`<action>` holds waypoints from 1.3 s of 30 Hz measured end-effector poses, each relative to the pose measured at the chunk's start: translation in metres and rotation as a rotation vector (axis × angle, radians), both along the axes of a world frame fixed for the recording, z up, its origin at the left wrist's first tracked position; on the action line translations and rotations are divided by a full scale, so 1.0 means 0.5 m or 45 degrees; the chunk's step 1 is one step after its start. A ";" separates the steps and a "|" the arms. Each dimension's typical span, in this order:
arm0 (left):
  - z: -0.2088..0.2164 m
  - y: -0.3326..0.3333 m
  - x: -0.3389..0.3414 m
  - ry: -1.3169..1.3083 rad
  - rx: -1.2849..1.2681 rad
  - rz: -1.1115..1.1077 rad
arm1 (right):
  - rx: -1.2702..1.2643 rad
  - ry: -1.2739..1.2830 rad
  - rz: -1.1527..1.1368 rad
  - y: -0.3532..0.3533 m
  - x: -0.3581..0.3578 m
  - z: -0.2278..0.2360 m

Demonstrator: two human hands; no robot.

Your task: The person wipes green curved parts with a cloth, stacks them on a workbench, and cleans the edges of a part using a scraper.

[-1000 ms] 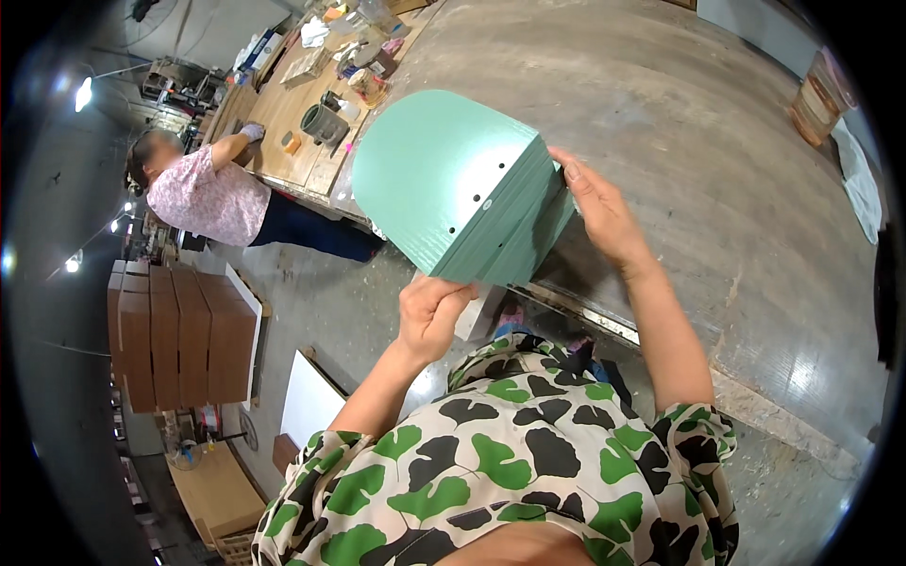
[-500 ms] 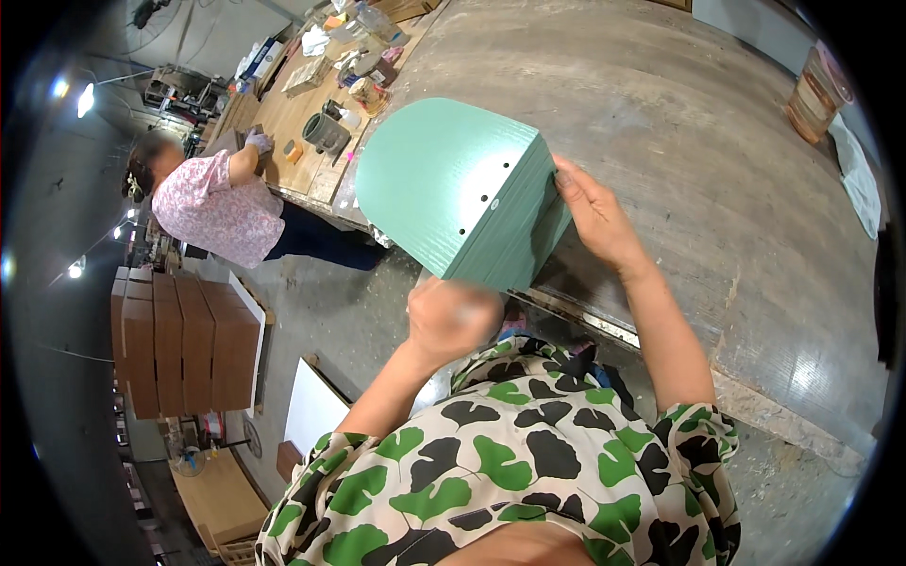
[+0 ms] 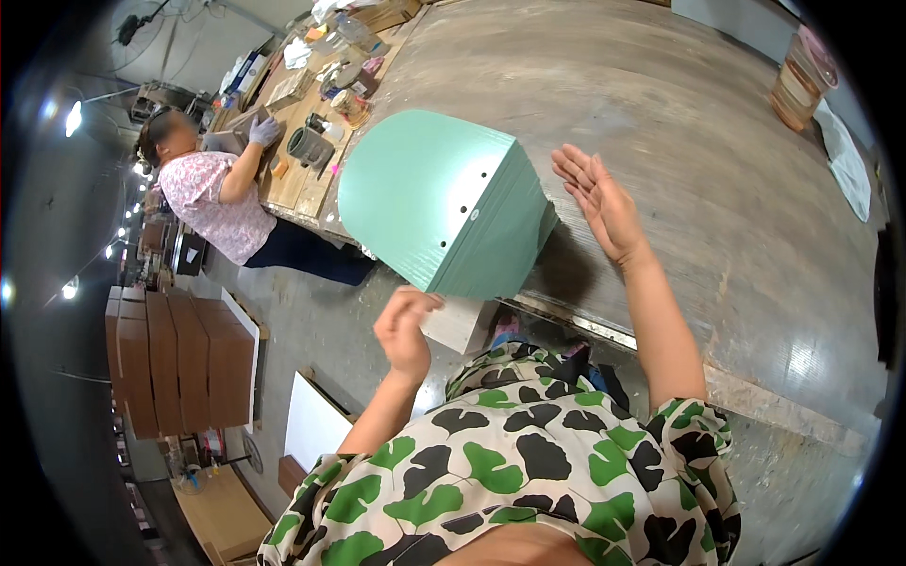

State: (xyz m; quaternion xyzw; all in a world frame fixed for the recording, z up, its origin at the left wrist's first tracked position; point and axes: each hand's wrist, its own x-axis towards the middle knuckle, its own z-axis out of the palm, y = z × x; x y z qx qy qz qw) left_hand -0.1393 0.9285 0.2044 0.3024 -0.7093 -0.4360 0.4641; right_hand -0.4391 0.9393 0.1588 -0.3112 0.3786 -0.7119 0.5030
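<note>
A tall stack of mint-green panels, rounded at the far left end, sits at the near edge of the worktable. Three small dark holes run along the straight side of its top panel. To the right of the stack, my right hand is open and apart from it, fingers stretched out above the table. My left hand is by the stack's near left corner, its fingers loosely bent and slightly blurred. Nothing shows in that hand; whether a fingertip touches the corner I cannot tell.
The brown worktable spreads to the right, with a plastic cup at its far right. At the left, a gloved person stands by a bench with a grey mug and jars. Brown stacked boards stand on the floor.
My right hand has come off the stack's side and opened. My left hand has moved left and loosened at the near corner. The person at the bench has raised a gloved hand.
</note>
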 end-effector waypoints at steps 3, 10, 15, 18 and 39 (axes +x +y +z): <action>-0.029 -0.007 -0.006 0.552 0.807 0.259 | 0.071 0.059 0.068 -0.001 -0.005 -0.023; -0.041 0.029 -0.054 0.421 1.534 0.113 | 0.090 0.195 0.204 0.000 0.018 -0.086; -0.062 0.018 -0.110 0.571 1.493 0.210 | 0.117 0.346 0.190 0.017 0.023 -0.075; -0.061 0.020 -0.139 0.622 1.547 0.210 | 0.149 0.447 0.187 0.022 0.012 -0.064; -0.045 0.018 -0.031 -0.714 0.426 -0.219 | 0.430 0.574 0.167 0.015 0.039 -0.028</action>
